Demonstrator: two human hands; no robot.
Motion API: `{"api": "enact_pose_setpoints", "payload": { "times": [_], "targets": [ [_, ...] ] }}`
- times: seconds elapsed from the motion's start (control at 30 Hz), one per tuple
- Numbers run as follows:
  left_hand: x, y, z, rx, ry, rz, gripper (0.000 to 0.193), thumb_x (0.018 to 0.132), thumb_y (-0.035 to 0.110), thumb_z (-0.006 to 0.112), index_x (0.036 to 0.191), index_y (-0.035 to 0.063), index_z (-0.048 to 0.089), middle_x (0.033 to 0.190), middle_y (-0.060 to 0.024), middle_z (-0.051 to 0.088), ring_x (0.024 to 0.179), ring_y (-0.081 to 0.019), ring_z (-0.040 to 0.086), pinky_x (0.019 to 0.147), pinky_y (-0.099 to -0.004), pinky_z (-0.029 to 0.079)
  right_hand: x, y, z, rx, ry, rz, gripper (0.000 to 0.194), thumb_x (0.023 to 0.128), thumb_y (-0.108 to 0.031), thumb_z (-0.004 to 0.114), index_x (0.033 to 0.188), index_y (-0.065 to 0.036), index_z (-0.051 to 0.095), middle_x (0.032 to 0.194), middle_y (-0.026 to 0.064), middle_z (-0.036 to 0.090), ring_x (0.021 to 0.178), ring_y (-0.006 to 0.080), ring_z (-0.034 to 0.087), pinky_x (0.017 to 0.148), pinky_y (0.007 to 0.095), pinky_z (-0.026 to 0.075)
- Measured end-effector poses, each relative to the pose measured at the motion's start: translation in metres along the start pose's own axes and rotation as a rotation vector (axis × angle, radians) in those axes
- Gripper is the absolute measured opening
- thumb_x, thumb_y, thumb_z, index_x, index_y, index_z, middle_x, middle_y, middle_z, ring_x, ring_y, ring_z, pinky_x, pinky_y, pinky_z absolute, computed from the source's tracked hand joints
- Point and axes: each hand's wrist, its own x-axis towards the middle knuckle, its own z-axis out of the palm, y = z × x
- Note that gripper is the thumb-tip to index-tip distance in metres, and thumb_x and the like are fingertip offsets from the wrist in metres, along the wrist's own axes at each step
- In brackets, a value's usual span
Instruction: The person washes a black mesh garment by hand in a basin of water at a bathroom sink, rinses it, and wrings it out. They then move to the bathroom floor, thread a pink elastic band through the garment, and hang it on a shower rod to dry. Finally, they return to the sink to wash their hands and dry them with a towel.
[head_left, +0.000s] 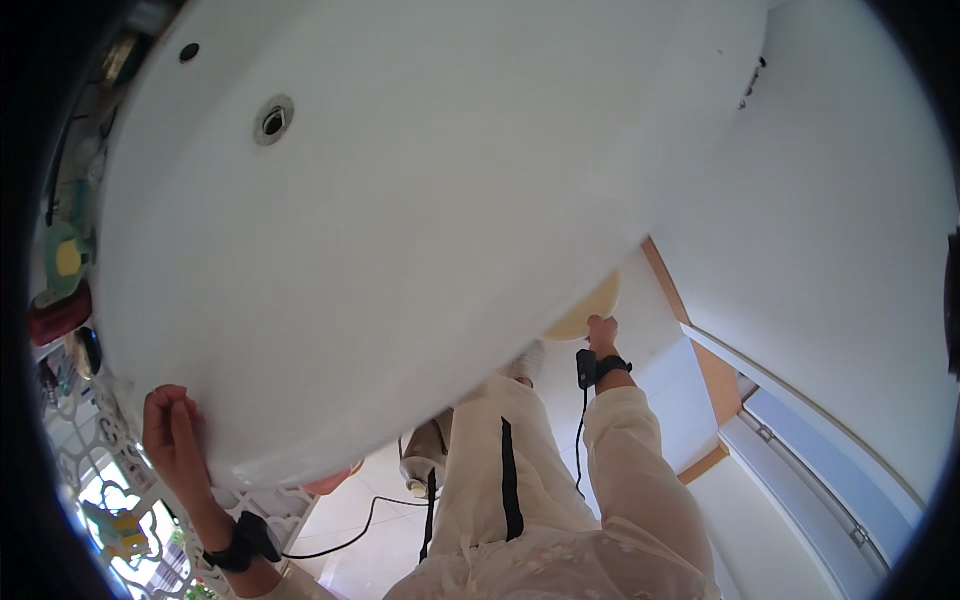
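A white bathtub (390, 247) with a drain (274, 120) and an overflow hole (189, 53) fills most of the view. My left hand (171, 431) is at the tub's near left rim. Its fingers are curled in towards the thumb, and nothing shows in them. Low beside the tub's outer side, my right hand (602, 330) grips the edge of a pale yellow, round-edged flat piece (589, 311), perhaps a basin or lid. The tub wall hides the rest of that piece.
A green soap dish (60, 262) with yellow soap and a dark red object (61, 315) line the left ledge. White openwork lattice (120, 465) stands below them. A metal vessel (426, 454) and a pinkish object (330, 480) are on the tiled floor (360, 540). Cables hang from both wrist straps.
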Motion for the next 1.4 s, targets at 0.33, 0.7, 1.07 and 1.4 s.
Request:
{"api": "enact_pose_setpoints", "payload": {
  "times": [0.33, 0.7, 1.07, 1.4],
  "targets": [
    [-0.002, 0.005, 0.0, 0.04, 0.019, -0.02, 0.01, 0.092, 0.003, 0.047, 0.096, 0.0025, 0.056, 0.078, 0.0001, 0.05, 0.069, -0.0063, 0.045, 0.064, -0.0182, 0.036, 0.052, -0.046, 0.043, -0.35, 0.251, -0.085, 0.046, 0.078, -0.009, 0.053, 0.115, 0.011, 0.034, 0.103, 0.0342, 0.058, 0.102, 0.046, 0.057, 0.091, 0.0464, 0.045],
    [-0.002, 0.0, 0.001, -0.02, 0.004, -0.004, 0.01, 0.092, 0.004, 0.048, 0.097, 0.0043, 0.057, 0.076, 0.0017, 0.049, 0.069, -0.0052, 0.044, 0.063, -0.0177, 0.035, -0.013, -0.135, 0.041, -0.606, 0.363, -0.373, 0.07, 0.08, -0.004, 0.051, 0.14, 0.004, 0.014, 0.15, 0.0259, 0.009, 0.088, 0.0408, 0.063, 0.075, 0.0462, 0.053],
    [0.001, 0.009, 0.008, -0.097, 0.036, -0.02, 0.011, 0.089, -0.001, 0.048, 0.09, 0.0005, 0.059, 0.073, -0.0002, 0.054, 0.064, -0.0058, 0.049, 0.06, -0.0187, 0.04, -0.053, -0.155, 0.011, -0.87, 0.377, -0.615, 0.077, 0.077, 0.002, 0.053, 0.144, -0.002, 0.017, 0.155, 0.0126, -0.001, 0.078, 0.0364, 0.063, 0.064, 0.0422, 0.055],
    [0.005, 0.003, 0.006, -0.094, -0.009, 0.05, 0.011, 0.086, 0.0, 0.051, 0.09, 0.0014, 0.061, 0.072, 0.0004, 0.056, 0.063, -0.0047, 0.051, 0.056, -0.0187, 0.041, -0.158, -0.201, -0.028, -1.024, 0.434, -0.785, 0.076, 0.075, 0.004, 0.053, 0.143, -0.001, 0.02, 0.155, 0.0113, 0.003, 0.076, 0.0326, 0.062, 0.058, 0.0402, 0.054]
  ]
}}
